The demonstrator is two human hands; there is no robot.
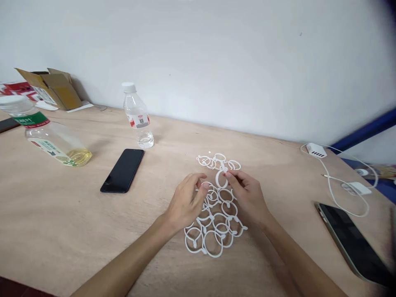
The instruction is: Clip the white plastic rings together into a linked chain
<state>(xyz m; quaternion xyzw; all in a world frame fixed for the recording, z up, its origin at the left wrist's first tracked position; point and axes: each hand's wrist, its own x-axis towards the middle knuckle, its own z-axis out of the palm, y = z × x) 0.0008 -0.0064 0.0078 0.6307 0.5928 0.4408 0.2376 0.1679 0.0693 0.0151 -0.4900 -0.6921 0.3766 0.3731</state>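
Several white rings (pixel 213 243) with small tabs lie overlapping on the wooden table, between and below my hands. A smaller group of white rings (pixel 235 165) lies farther back. My right hand (pixel 247 192) pinches one white ring (pixel 222 180) by its tab and holds it upright between the two groups. Just left of that ring is my left hand (pixel 188 198), its thumb and index finger apart and nothing visible between them. The left hand partly covers the left side of the nearer rings.
A black phone (pixel 122 171), a water bottle (pixel 137 115) and a larger bottle (pixel 52 136) stand or lie to the left, with an opened cardboard box (pixel 62 90) behind. On the right are a charger (pixel 316 150), white cables and another phone (pixel 352 239). A wall (pixel 216 66) rises behind the table (pixel 77 222).
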